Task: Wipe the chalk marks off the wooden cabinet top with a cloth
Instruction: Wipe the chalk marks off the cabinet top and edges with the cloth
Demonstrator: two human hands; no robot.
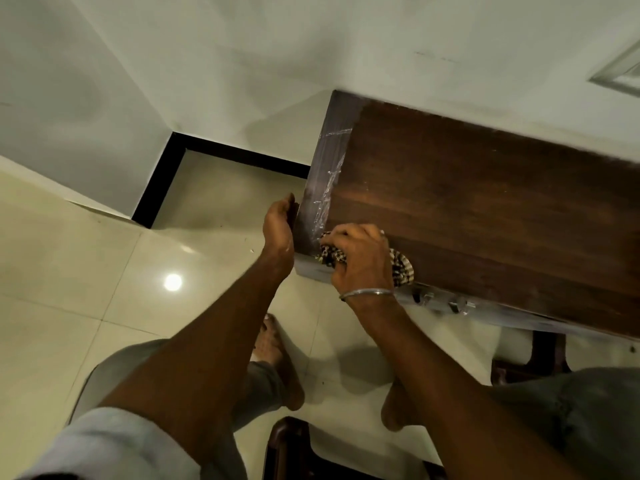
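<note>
Two bare feet (pixel 278 348) on glossy floor tile (pixel 104 271), dark wooden furniture (pixel 287 445) close behind at 6 o'clock: easy to slip or clip a heel when leaning hard into a stroke. Further out, toward 1 o'clock from the feet, right hand (pixel 363 258) with fingers curled tight round a bunched patterned cloth (pixel 403 268), pressing it down on the near-left corner of the cabinet top (pixel 485 202). So wadded, probably presents only a small wiping face; liable to load with powder fast and then smear chalk into the grain, or drag it across the clean wood toward 3 o'clock, instead of lifting it. So close to the corner, could also run off the edge mid-stroke and rap knuckles or the metal bangle (pixel 367 292) on the wood, maybe scratching the finish. At 9 o'clock from the cloth, left hand (pixel 278 223) with fingers curled onto the outer edge of the side panel (pixel 320 161), apparently bracing; firmness of grip impossible to judge. Could pick up chalk on the palm there and print it back elsewhere. Farther still, from the cloth up toward 12 o'clock, chalk marks (pixel 327 199): white scrawls along the left edge where top meets side, not yet under the cloth. Easy to miss the part over the lip if wiping only the flat. Farthest, the back edge tight against the wall (pixel 450 46): risk of pushing dust into that seam.
</note>
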